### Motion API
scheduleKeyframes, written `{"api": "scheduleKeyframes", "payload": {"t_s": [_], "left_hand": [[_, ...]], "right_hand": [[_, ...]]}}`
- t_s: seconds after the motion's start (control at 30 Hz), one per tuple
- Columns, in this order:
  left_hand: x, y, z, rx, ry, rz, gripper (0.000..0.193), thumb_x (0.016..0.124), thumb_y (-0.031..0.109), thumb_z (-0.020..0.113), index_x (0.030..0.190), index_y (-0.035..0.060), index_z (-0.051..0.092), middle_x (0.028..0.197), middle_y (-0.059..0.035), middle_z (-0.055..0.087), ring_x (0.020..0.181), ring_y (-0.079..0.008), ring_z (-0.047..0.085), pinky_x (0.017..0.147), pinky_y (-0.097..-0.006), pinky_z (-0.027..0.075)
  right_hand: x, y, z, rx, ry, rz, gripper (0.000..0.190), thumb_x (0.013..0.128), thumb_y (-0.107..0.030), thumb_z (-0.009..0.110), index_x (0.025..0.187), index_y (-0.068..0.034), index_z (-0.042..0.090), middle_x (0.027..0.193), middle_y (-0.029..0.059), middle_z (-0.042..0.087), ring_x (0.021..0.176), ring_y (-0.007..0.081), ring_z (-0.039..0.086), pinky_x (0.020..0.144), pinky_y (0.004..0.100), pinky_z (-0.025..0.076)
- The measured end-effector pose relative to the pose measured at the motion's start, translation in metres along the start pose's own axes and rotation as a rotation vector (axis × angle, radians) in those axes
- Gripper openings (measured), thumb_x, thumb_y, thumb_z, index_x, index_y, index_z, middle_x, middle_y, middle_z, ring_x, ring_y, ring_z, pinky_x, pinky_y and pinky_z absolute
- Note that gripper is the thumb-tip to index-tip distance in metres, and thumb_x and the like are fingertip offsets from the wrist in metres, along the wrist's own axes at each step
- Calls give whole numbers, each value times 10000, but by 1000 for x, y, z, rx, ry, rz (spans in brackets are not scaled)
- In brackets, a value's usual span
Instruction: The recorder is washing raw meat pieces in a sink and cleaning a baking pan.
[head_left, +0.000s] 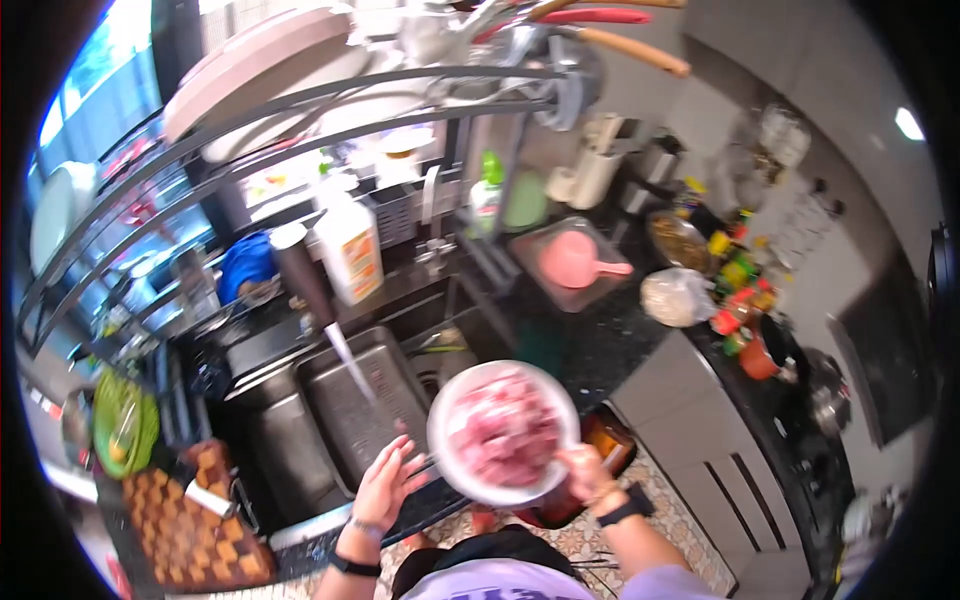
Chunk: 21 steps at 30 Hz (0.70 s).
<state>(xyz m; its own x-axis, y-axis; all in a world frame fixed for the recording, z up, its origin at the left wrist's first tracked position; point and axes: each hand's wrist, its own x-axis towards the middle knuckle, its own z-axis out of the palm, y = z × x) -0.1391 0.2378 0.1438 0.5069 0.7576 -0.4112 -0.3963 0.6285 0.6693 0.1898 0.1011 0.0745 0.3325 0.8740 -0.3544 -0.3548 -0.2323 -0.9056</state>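
Note:
A round white bowl (439, 420) filled with pieces of raw pink meat (510, 435) is held over the sink's front right edge. My right hand (589, 474) grips its rim at the lower right. My left hand (388, 480) is just left of the bowl with fingers apart, holding nothing. A dark faucet (311, 289) pours a stream of water (352, 364) into a rectangular metal tray (345, 420) in the sink. The bowl covers part of the sink's right side.
A checkered wooden cutting board (176, 525) and a green basket (120, 427) are on the left. A dish rack (300, 127) spans above the sink. On the right counter are a pink pan-shaped container (574, 259) on a tray and a plastic-wrapped bundle (675, 296). A white bottle (352, 247) stands behind the sink.

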Motion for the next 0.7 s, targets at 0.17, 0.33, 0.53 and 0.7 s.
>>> {"api": "scheduleKeyframes", "payload": {"t_s": [0.17,0.33,0.53,0.7], "left_hand": [[54,7,-73,-267,398,124,312,925,190,499,1199,41,499,1098,-91,571,980,-258,586,836,-411,504],[98,44,-71,-343,508,181,284,929,165,455,1168,22,509,1133,-134,571,1053,-286,545,920,-423,459],[176,58,-74,-387,463,174,222,910,128,425,1055,-19,507,1032,-179,578,987,-309,554,917,-434,448],[222,60,-83,-404,559,154,169,841,97,430,916,-21,526,933,-179,576,939,-370,539,915,-462,432]], "right_hand": [[37,-34,-110,153,391,-187,116,829,-52,559,930,-25,610,875,60,637,785,194,634,726,347,533],[71,-57,-178,212,556,-150,191,838,-73,560,1023,-24,562,925,65,609,772,198,628,662,341,556],[104,-47,-204,397,518,-110,235,876,-144,579,1083,-39,548,984,72,617,850,216,627,706,358,551],[110,-65,-189,362,413,-80,290,903,-235,582,1123,-53,531,1044,85,607,907,234,609,754,370,521]]}}
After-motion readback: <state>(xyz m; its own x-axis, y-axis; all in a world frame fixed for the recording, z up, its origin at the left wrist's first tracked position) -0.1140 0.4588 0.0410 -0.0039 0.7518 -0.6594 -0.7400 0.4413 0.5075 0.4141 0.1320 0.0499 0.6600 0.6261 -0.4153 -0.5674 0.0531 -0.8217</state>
